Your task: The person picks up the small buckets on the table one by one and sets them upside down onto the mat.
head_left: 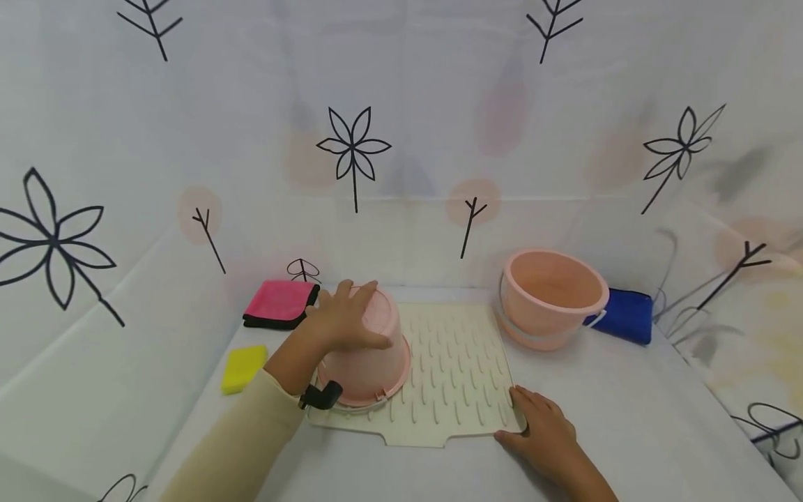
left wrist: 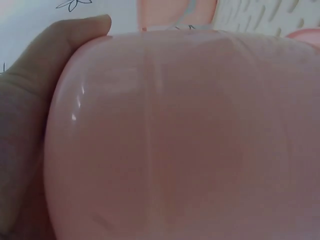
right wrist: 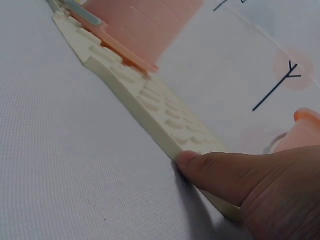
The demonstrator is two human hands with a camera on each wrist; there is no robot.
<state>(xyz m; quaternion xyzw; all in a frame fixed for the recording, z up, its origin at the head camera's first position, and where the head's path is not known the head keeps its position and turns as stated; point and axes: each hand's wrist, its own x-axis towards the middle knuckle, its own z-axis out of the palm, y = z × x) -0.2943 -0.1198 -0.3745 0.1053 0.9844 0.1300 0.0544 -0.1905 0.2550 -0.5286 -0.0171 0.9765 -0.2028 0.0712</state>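
You've got two hands in play, one left hand (head_left: 341, 321) and one right hand (head_left: 546, 432)! Buckets, you count two, both pink: one upturned bucket (head_left: 364, 373), one upright bucket (head_left: 539, 314). Drainboards, just one, the cream ridged drainboard (head_left: 452, 362) in front of you. Yellow next: one sponge (head_left: 243, 369)! You have one pink black-edged cloth (head_left: 281, 301), and one blue fabric piece (head_left: 627, 315). One black wrist device (head_left: 323, 396) on you, one table (head_left: 633, 418) before you. Look up, and the backdrop (head_left: 426, 70) gives you three large flower drawings (head_left: 353, 146) and three small forked twigs (head_left: 469, 226)!
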